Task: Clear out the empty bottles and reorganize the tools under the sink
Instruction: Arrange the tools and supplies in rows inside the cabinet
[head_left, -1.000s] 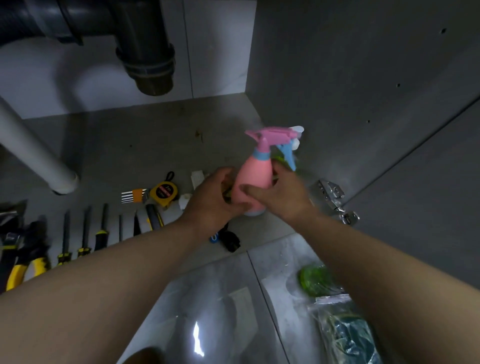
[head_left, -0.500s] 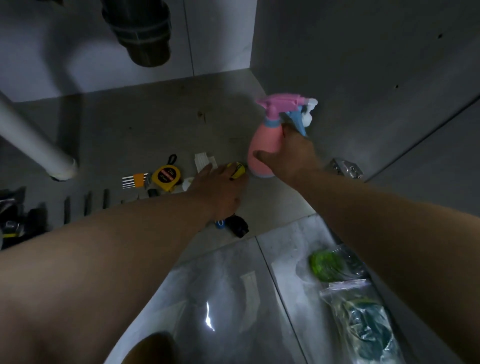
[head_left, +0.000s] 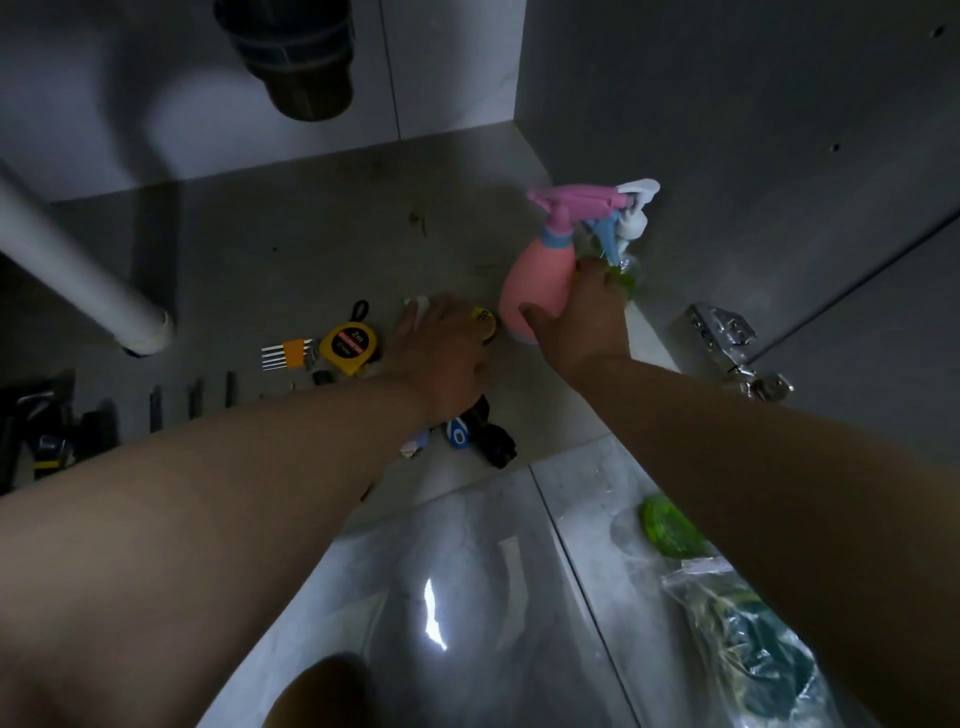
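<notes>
While I look down into the cabinet, these lines hold:
Spray bottle: pink spray bottle (head_left: 540, 280) upright on the cabinet floor (head_left: 311, 234), by the right wall.
Right hand: my right hand (head_left: 582, 317) wraps its body, fingers curled round it.
Left hand: my left hand (head_left: 441, 353) lies flat, fingers spread over small items.
Writing: yellow tape measure (head_left: 349, 345) reads "2m".
Bag: plastic bag (head_left: 753, 649), contents unclear.

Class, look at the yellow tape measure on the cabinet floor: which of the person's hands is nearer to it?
Left. The left hand lies just right of the tape measure; the right hand is farther right, on the pink spray bottle.
</notes>
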